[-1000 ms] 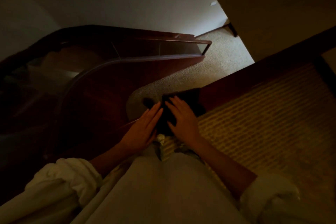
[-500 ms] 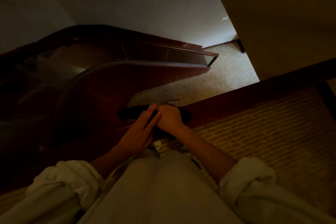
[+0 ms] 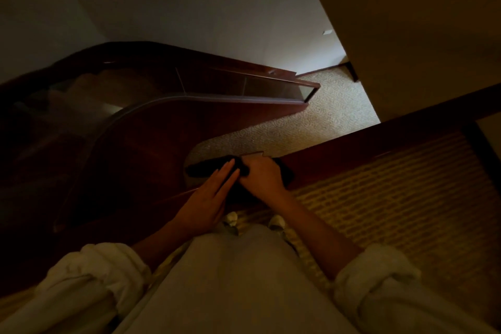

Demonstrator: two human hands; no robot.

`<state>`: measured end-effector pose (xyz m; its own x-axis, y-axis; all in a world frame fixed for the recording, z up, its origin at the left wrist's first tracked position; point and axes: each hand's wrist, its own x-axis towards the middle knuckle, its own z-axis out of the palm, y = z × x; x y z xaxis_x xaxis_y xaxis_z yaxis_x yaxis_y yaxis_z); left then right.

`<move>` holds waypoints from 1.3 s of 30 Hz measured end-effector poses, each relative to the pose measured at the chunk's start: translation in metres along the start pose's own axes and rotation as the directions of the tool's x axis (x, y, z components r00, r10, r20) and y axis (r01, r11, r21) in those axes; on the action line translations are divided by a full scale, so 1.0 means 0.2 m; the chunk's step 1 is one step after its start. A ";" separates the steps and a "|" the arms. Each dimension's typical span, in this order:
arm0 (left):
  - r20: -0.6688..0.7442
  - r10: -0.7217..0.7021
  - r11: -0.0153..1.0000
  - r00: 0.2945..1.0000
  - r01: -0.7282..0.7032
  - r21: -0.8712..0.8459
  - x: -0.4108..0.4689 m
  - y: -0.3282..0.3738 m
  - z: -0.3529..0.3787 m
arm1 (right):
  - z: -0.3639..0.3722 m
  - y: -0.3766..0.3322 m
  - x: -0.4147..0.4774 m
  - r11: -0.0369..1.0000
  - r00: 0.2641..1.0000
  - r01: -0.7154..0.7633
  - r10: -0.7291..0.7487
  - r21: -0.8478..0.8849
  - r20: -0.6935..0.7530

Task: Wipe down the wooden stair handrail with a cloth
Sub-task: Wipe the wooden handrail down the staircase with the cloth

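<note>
Left hand point(image 3: 208, 195) lies flat (fingers straight), right hand point(image 3: 260, 176) curls its fingers round the cloth point(image 3: 203, 169).

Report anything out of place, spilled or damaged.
Nothing stands out. The dark cloth lies bunched on the handrail, gripped by the right hand, the left hand flat beside it. No spill or damage shows, though the light is dim.
</note>
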<state>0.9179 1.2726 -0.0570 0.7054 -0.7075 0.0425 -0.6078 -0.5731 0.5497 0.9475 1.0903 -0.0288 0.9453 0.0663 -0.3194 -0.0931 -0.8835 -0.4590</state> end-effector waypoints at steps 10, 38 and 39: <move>0.070 0.012 0.999 0.997 -0.009 -0.042 0.02 -0.01 0.00 | 0.09 0.24 -0.06 0.806 0.546 -0.453 0.588 0.381 -0.596; 0.208 0.349 0.935 0.914 -0.325 -0.140 0.47 0.08 0.17 | -0.08 0.23 -0.11 0.161 0.125 -0.005 0.979 0.987 -0.159; 0.202 0.364 0.928 0.909 -0.336 -0.161 0.47 0.08 0.16 | -0.01 0.12 -0.11 0.236 0.121 -0.047 0.966 0.971 -0.229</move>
<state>0.9631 1.1827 -0.0714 0.3469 -0.9353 0.0703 -0.7423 -0.2280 0.6300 0.9254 1.0673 -0.0318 0.0964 -0.9515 -0.2921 -0.3695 0.2382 -0.8982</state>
